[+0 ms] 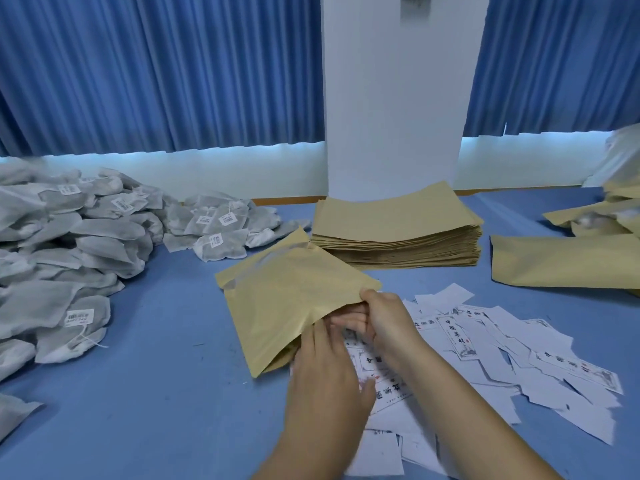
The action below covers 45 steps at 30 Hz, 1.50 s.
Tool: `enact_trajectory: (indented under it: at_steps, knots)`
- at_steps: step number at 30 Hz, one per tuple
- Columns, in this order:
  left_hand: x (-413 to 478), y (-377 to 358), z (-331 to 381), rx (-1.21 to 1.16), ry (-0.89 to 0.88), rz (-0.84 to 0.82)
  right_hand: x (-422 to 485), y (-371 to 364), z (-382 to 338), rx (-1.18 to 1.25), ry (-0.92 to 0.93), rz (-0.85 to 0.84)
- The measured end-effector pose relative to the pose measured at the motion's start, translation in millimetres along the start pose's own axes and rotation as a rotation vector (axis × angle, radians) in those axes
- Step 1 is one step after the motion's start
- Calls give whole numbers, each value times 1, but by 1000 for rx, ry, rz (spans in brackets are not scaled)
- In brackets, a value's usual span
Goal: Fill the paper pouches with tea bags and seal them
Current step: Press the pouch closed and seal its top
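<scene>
**Fingers (346,318) spreading the pouch (287,299) mouth**

Working over the blue table (156,393), between the tea bags (62,244) and the pouch stack (398,233). Pinching the pouch's upper lip with the right hand (384,317); tucking the left hand (322,372) inside, grip unclear. Probably opening for filling; next, reaching left for tea bags.

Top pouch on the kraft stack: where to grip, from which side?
Likely the near right corner of the top pouch, pinched from the person's side. It lies flat on the stack, so only its edges offer a grip, and the near left corner sits partly behind the held pouch in the right hand.
</scene>
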State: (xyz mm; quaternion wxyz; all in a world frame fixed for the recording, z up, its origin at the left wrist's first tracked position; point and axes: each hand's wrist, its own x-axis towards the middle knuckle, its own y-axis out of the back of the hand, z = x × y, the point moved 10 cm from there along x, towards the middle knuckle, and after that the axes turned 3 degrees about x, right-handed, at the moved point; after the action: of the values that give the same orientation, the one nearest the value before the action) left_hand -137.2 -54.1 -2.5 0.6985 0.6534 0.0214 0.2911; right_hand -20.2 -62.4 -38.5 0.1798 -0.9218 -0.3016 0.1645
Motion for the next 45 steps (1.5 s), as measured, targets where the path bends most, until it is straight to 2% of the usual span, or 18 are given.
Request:
enact_trajectory:
  at_steps: [3,4,7,10,16,20,24,27,30,33,35,37,39,40,41,42,44,45]
  knots:
    - [-3,-8,-9,164,135,-99,1,-2,2,-32,-10,-1]
    - [-1,0,-10,175,130,-75,1,-2,2,-47,-13,0]
    - [-1,30,0,124,-32,184,1,1,1,-53,-20,17]
    - [-3,25,1,136,-15,197,0,5,-1,-57,-12,42]
    - [0,11,-24,246,205,20,-4,6,-5,-48,1,40]
    - [5,-11,-31,342,182,-140,-4,6,-3,-75,-13,45]
    - [12,-34,-33,418,89,-174,-6,4,2,-85,-51,24]
    - [23,-32,-42,353,103,-190,-7,-1,5,-99,-57,0]
    - [29,-6,-39,100,123,-10,-7,-3,2,-159,2,8]
    - [12,17,-3,-418,-95,203,-8,6,-3,-259,59,67]
    - [4,14,9,-696,-121,167,-7,14,-5,-273,59,101]
    - [6,-18,3,-1144,125,-109,-7,17,-4,-181,24,100]
    - [-7,-60,4,-1606,521,-519,-5,15,-3,-38,6,74]
    - [-12,-69,6,-1811,686,-618,-4,13,-5,-2,15,64]
    - [-12,-72,0,-1974,808,-591,-4,12,-7,24,30,50]
    - [-5,-72,-11,-2106,870,-473,-3,9,-8,48,45,31]
    - [8,-63,-33,-2231,842,-228,-3,4,-9,88,63,-11]
    - [13,-57,-37,-2234,802,-170,-4,1,-10,88,77,-28]
